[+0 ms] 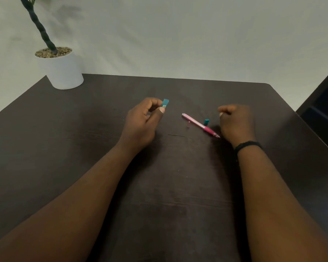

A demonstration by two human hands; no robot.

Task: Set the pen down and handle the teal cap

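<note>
Two bare forearms cross one dark wood-grain table [64, 148]. Left hand [142, 125] pinches one teal rectangular case [165, 103]. Right hand [237, 123], curled, holds nothing, beside one pink pen [201, 125], one teal cap [206, 121], one thin lead [176, 135].

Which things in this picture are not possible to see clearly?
- Head view: label on the teal case, too small to read.
- Right hand: curled fingers hide whether they pinch anything.
- Plant top, cut off by the upper edge.
- Tiny piece beside the pink pen, too small.
</note>
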